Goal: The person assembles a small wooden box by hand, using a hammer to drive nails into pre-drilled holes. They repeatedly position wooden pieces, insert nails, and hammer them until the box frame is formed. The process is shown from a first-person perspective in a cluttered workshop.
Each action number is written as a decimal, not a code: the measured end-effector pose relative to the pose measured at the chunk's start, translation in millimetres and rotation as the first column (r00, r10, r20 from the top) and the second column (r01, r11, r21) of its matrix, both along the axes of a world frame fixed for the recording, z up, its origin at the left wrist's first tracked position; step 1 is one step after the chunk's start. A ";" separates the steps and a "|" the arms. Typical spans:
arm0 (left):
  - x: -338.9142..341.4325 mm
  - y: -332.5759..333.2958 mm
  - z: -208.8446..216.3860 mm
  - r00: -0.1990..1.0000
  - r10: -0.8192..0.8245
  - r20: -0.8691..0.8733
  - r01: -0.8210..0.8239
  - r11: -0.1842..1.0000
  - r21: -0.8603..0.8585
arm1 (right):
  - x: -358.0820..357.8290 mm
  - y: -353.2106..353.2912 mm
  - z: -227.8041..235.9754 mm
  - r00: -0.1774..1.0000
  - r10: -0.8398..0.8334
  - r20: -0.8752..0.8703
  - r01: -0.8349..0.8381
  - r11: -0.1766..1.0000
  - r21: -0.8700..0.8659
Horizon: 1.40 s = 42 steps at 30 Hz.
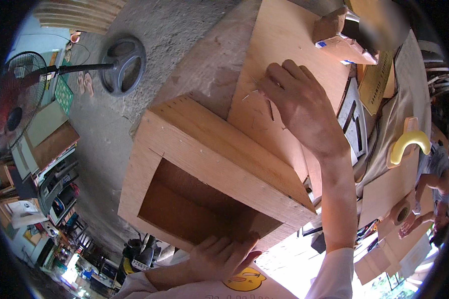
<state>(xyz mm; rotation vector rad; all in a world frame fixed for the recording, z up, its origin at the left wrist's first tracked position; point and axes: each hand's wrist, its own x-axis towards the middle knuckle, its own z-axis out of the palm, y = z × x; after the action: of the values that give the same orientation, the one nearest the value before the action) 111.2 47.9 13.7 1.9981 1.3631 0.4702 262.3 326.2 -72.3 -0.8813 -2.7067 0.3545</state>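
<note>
A plywood box (pixel 224 137) with a rectangular cut-out in its front face rests tilted before me. My left hand (pixel 219 256) curls its fingers over the lower edge of that opening. Beyond the box lies a flat plywood board (pixel 279 37), with several thin nails (pixel 250 93) scattered on it. Just over these nails is my right hand (pixel 297 102), its fingers bent and drawn together. Whatever sits between its fingertips is too small to make out.
A small torn cardboard box (pixel 341 37) stands on the board's far right. At right are a yellow curved handle (pixel 409 144) on a wooden piece, a tape roll (pixel 400 212) and another person (pixel 434 189). A standing fan (pixel 15 109) with a round base (pixel 123 65) occupies the left.
</note>
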 end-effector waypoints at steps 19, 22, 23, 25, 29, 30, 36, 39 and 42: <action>11.5 -18.8 23.6 0.729 0.520 0.446 -0.487 0.851 -0.197 | 75.9 -220.7 106.2 0.569 -0.589 -0.574 -0.058 0.668 -0.742; 21.0 -23.6 24.7 0.773 0.399 0.494 -0.322 0.916 -0.238 | 60.8 -271.6 107.2 0.382 -0.708 -0.595 -0.129 0.596 -0.792; 17.5 -26.9 24.8 0.848 0.263 0.460 -0.196 0.962 -0.189 | 60.8 -283.1 107.2 0.367 -0.736 -0.569 -0.115 0.571 -0.813; 27.3 -41.4 23.2 0.739 0.453 0.499 -0.235 0.867 -0.440 | 63.9 -301.2 109.8 0.337 -0.786 -0.519 -0.110 0.514 -0.851; 38.5 -41.6 32.1 0.673 0.478 0.564 -0.216 0.857 -0.468 | 77.9 -318.7 118.0 0.402 -0.790 -0.462 -0.079 0.473 -0.878; 41.8 -42.3 33.7 0.702 0.438 0.561 -0.211 0.881 -0.424 | 80.2 -324.8 119.9 0.427 -0.807 -0.408 -0.053 0.427 -0.902; 54.3 -40.3 35.7 0.796 0.163 0.583 -0.052 0.978 -0.202 | 82.1 -359.4 104.1 0.223 -0.821 -0.525 -0.090 0.519 -0.850; 59.6 -40.4 43.5 0.888 -0.017 0.460 0.070 0.993 -0.098 | 98.8 -368.3 113.1 0.287 -0.852 -0.437 -0.061 0.439 -0.896; 59.3 -41.1 34.3 0.924 -0.051 0.378 0.018 0.996 0.089 | 113.6 -377.2 97.6 0.483 -0.826 -0.290 0.390 0.500 -0.773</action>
<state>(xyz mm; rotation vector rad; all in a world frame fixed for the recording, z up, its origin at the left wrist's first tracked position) 170.5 6.8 47.9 1.8685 1.0788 0.8626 375.9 -50.9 25.3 -1.5438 -1.3960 1.1567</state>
